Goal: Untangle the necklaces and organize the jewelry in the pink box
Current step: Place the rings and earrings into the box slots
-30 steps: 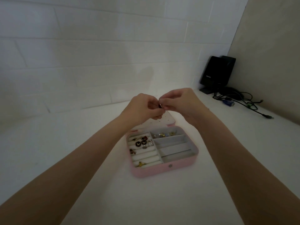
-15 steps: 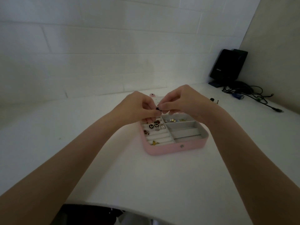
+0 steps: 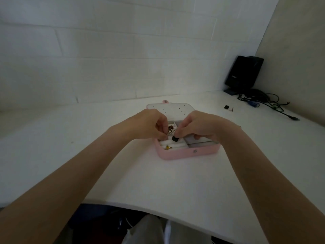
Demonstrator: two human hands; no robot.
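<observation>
The pink jewelry box [image 3: 186, 153] lies open on the white table, its perforated lid [image 3: 172, 110] folded back flat. Both hands hover low over the tray. My right hand [image 3: 197, 125] pinches a small dark piece [image 3: 174, 138] between thumb and fingertip, just above the ring rolls. My left hand [image 3: 149, 125] has its fingers curled down at the tray's left side; what it holds is hidden. A round black butterfly piece [image 3: 170, 131] and a small gold piece [image 3: 167, 147] sit in the tray. No necklace chain is clearly visible.
A black speaker [image 3: 243, 73] stands at the back right corner with a tangle of cables [image 3: 263, 101] beside it. Two small dark bits [image 3: 228, 107] lie on the table right of the box. The table's front edge [image 3: 158, 211] curves close to my body.
Both hands have dropped from in front of the box down into the open tray, still held close together. The view has tilted downward, showing the table's front edge.
</observation>
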